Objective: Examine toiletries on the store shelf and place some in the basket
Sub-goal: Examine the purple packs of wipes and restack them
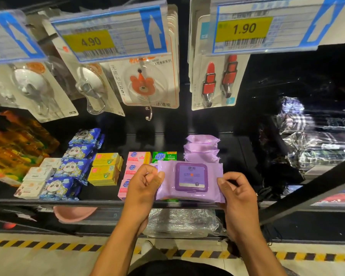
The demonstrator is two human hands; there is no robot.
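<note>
Shelf (108,201) stock sits in rows running back from the front lip: white soap boxes (38,174) at the left, then blue panda-print packs (74,168), yellow soap boxes (105,170), pink soap boxes (135,157), a green soap box (164,156) and a stack of purple wipe packs (202,148). Carded hooks (147,84) and price tags (108,34) hang above.

Both hands grip one purple wet-wipes pack (189,182), label up, just above the shelf's front edge and in front of the purple stack. The left hand (141,188) pinches its left end with curled fingers; the right hand (237,196) pinches its lower right corner.

Bare dark shelf lies to the right of the pack. A dark slanting bar (307,186) crosses further right. Below the lip sit a pink basin (74,214) and floor with a yellow-black hazard stripe (48,246).
</note>
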